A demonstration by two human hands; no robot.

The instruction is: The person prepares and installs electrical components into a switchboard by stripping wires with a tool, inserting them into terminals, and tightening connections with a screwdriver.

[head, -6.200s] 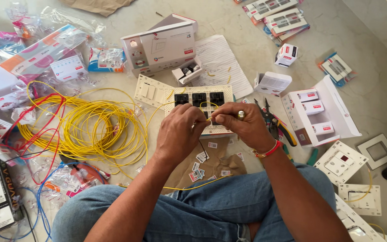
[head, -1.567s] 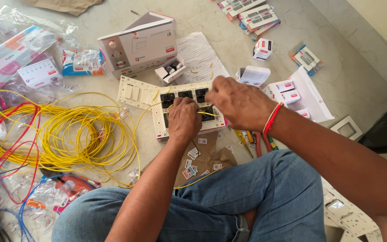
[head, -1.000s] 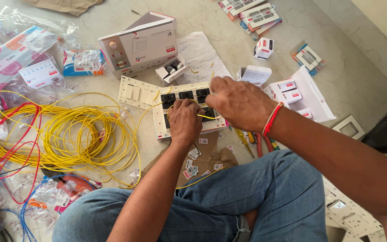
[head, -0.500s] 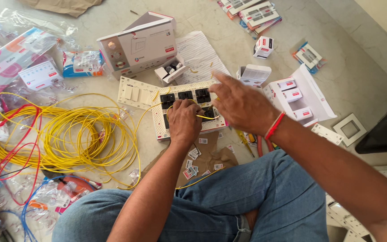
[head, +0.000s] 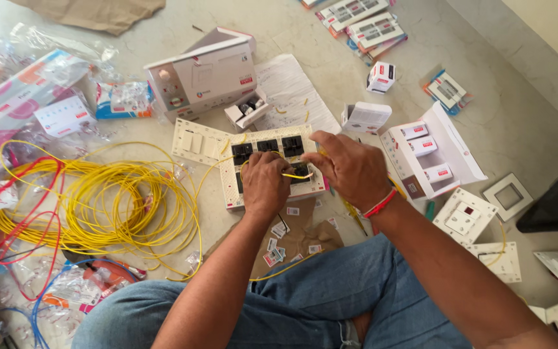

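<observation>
A white switch plate [head: 235,194] with several black modules lies face down on the floor in front of my knees. My left hand [head: 265,182] rests on it and pinches a short yellow wire [head: 297,175] that loops across the modules. My right hand [head: 351,169], with a red thread at the wrist, is curled over the plate's right end, fingertips at the same wire near the top right module. Whether it holds a tool is hidden.
A big coil of yellow wire [head: 108,203] with red strands lies at the left. A second white plate [head: 192,141] sits beside the work. Open white boxes [head: 201,77], a box of switches [head: 434,152], loose plates [head: 463,216] and plastic bags [head: 27,110] surround me.
Both hands stayed on the switch plate. My right hand shifted slightly along the plate's right end and its fingers curled down onto the yellow wire.
</observation>
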